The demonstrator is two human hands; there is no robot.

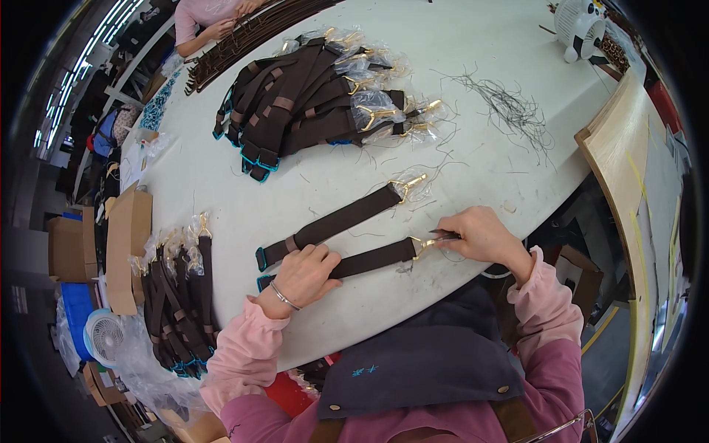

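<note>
A dark brown strap lies across the table in front of me, with a gold metal hook at its right end and a blue-wrapped buckle at its left. My left hand presses down on its left part with curled fingers. At the hook, my right hand is closed around small dark pointed snips, mostly hidden by the fingers. Just beyond lies a second brown strap, roughly parallel, its gold hook in clear plastic.
A large pile of similar straps covers the far middle; a smaller bunch hangs over the left edge. Loose dark threads lie at the far right. A white fan stands beyond. Another person's hands show at far left.
</note>
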